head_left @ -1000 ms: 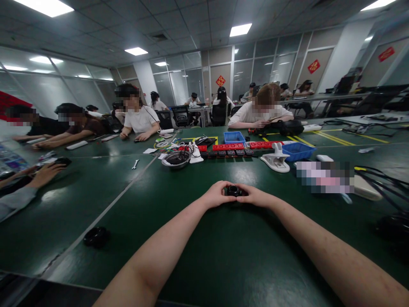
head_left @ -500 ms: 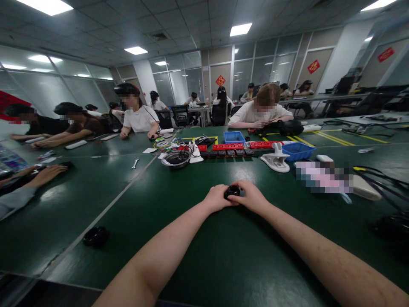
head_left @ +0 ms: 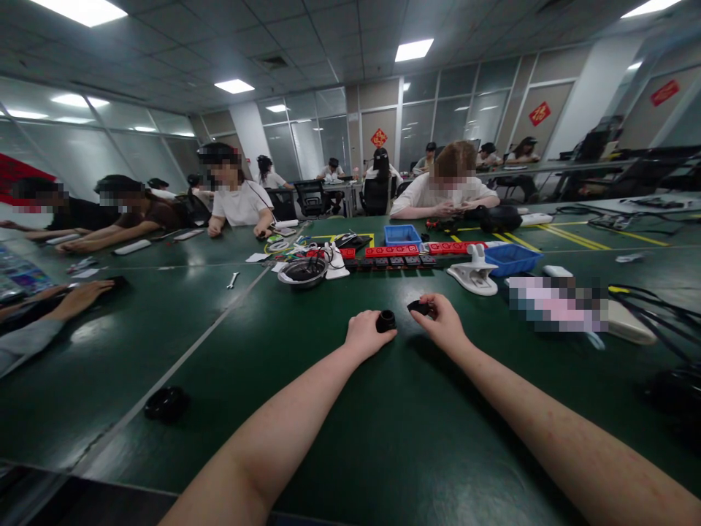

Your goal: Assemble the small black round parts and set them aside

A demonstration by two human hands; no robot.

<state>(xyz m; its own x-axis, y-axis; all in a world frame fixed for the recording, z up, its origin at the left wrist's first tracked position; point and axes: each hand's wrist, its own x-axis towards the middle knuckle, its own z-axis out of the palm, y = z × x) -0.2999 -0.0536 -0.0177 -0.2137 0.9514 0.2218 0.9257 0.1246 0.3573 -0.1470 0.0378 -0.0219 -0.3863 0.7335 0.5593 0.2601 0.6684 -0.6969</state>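
My left hand (head_left: 364,337) is closed around a short black cylinder-shaped part (head_left: 386,320) with a round opening at its top, held upright at the table. Just to its right, my right hand (head_left: 445,326) pinches a black cap-like ring (head_left: 420,308), tilted and raised slightly above the green table (head_left: 350,438). The two black parts are apart from each other. Off to the left of my forearm lies another black round part (head_left: 166,403) that neither hand touches.
Ahead stand a metal bowl (head_left: 302,272) with a dark item inside, red power strips (head_left: 390,250), a white clip stand (head_left: 473,275) and a blue bin (head_left: 512,258). A wrench (head_left: 233,280) lies left. Black cables (head_left: 657,321) are at right. Other people sit around the table.
My right hand has lifted the black ring off the cylinder-shaped part and moved right with it. My left hand, still holding the cylinder, has shifted slightly left.
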